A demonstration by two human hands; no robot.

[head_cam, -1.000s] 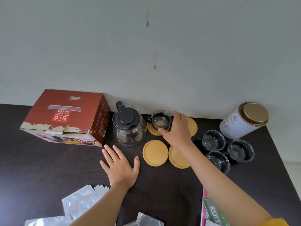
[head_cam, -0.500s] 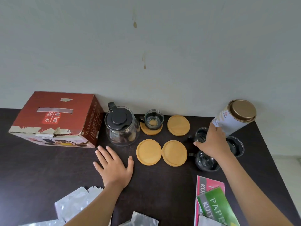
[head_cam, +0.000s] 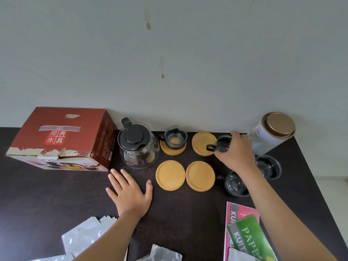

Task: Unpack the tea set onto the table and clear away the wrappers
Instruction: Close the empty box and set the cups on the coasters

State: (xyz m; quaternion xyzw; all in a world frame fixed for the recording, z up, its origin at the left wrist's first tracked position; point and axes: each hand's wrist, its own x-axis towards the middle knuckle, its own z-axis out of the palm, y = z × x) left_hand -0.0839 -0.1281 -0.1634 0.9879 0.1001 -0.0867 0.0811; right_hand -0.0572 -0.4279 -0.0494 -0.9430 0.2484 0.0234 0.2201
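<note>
Your right hand (head_cam: 236, 153) grips a small glass cup (head_cam: 223, 143) just above the back-right wooden coaster (head_cam: 203, 143). Your left hand (head_cam: 130, 193) lies flat with fingers spread on the dark worktop (head_cam: 56, 194), in front of the glass teapot (head_cam: 138, 146). Another cup (head_cam: 175, 137) sits on a coaster beside the teapot. Silver wrappers (head_cam: 84, 236) lie near you.

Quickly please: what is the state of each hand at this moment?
Left hand: open, fingers spread, resting flat on the table.
Right hand: closed around a glass cup, beside the back right coaster.
</note>
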